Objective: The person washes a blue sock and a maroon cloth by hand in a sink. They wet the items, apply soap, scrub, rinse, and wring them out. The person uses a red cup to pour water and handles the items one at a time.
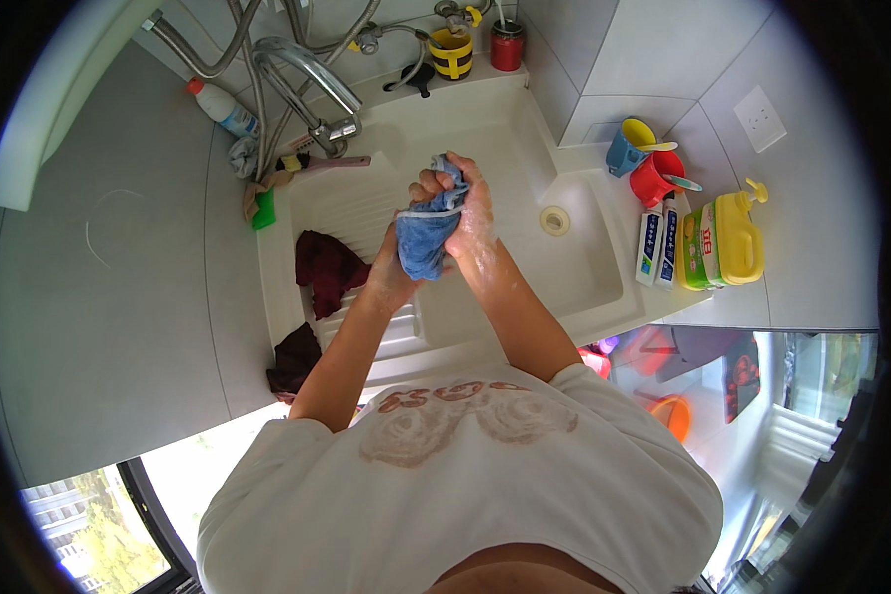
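Note:
A blue cloth (427,237) with a pale edging strip is bunched up between my two hands, held above the white laundry sink (505,289). My left hand (393,278) grips its lower left side, with most of the fingers hidden behind the fabric. On the other side, my right hand (477,215) closes around the upper part. Suds whiten the right hand and wrist. Left of my hands, a dark red cloth (328,267) lies over the sink's ribbed washboard (405,327). A dark brown cloth (295,361) hangs at the front left rim.
A chrome faucet (304,67) arches over the back left, near a brush (341,162) and a white bottle (221,106). On the right ledge stand a blue cup (625,152), a red cup (650,182), toothpaste tubes (647,245) and a yellow detergent jug (735,245). The drain (555,220) is uncovered.

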`<action>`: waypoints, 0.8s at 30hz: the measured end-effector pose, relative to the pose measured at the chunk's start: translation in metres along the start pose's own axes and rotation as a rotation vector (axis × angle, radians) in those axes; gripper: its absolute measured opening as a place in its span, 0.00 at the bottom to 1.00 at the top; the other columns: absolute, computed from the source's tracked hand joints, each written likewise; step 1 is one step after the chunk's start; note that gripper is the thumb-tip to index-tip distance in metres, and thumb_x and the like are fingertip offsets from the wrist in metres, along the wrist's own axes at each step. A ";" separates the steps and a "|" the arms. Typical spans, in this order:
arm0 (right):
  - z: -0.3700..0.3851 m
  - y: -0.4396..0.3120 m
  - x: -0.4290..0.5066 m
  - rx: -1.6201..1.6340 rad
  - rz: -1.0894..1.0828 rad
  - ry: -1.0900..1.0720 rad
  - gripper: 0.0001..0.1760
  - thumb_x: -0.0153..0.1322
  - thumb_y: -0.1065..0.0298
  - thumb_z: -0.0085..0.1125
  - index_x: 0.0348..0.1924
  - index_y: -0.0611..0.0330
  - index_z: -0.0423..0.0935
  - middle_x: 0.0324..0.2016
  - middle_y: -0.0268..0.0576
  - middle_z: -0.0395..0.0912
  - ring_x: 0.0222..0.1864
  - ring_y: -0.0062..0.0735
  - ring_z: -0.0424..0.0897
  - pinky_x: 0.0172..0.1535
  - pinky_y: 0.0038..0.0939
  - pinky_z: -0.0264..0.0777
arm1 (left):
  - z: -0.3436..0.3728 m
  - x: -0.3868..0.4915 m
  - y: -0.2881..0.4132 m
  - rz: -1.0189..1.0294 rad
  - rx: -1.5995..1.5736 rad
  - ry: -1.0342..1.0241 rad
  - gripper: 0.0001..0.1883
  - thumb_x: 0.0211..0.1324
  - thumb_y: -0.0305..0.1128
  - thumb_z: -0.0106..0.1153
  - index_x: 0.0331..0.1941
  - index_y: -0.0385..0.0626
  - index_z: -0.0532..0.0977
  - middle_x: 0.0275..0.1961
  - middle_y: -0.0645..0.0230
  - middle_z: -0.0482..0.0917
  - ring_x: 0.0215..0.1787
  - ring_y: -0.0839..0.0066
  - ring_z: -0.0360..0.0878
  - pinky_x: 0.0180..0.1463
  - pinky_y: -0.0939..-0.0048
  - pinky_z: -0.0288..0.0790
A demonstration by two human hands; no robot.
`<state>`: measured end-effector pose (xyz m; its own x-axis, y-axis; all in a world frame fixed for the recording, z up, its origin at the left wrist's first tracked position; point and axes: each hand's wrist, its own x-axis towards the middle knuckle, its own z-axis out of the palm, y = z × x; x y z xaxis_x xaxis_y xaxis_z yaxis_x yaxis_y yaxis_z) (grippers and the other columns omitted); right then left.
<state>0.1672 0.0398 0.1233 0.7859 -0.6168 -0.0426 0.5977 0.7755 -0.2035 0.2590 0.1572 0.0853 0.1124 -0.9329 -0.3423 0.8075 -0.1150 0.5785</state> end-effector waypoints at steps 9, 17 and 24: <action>-0.053 -0.009 0.001 -0.224 -0.110 0.371 0.23 0.75 0.44 0.55 0.42 0.58 0.76 0.34 0.39 0.78 0.42 0.39 0.79 0.47 0.38 0.75 | 0.017 -0.003 0.040 0.343 0.489 0.250 0.19 0.66 0.37 0.64 0.56 0.43 0.77 0.51 0.67 0.81 0.50 0.72 0.79 0.55 0.70 0.73; -0.145 0.030 -0.012 0.246 0.699 0.060 0.37 0.74 0.45 0.60 0.64 0.68 0.64 0.50 0.48 0.78 0.48 0.39 0.80 0.60 0.39 0.73 | 0.065 -0.026 -0.043 0.976 1.562 -0.187 0.11 0.60 0.31 0.64 0.23 0.43 0.78 0.27 0.62 0.78 0.38 0.59 0.78 0.42 0.61 0.72; -0.134 0.083 -0.029 0.075 0.116 0.223 0.17 0.80 0.55 0.51 0.54 0.58 0.71 0.43 0.43 0.81 0.40 0.39 0.83 0.48 0.43 0.81 | -0.005 0.039 -0.011 0.722 1.807 0.567 0.16 0.63 0.39 0.57 0.22 0.46 0.80 0.25 0.55 0.82 0.30 0.52 0.82 0.35 0.55 0.75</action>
<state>0.1731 0.1037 -0.0234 0.8003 -0.5314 -0.2778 0.5224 0.8453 -0.1120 0.2573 0.1241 0.0616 0.5079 -0.8059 0.3043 -0.8069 -0.3213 0.4957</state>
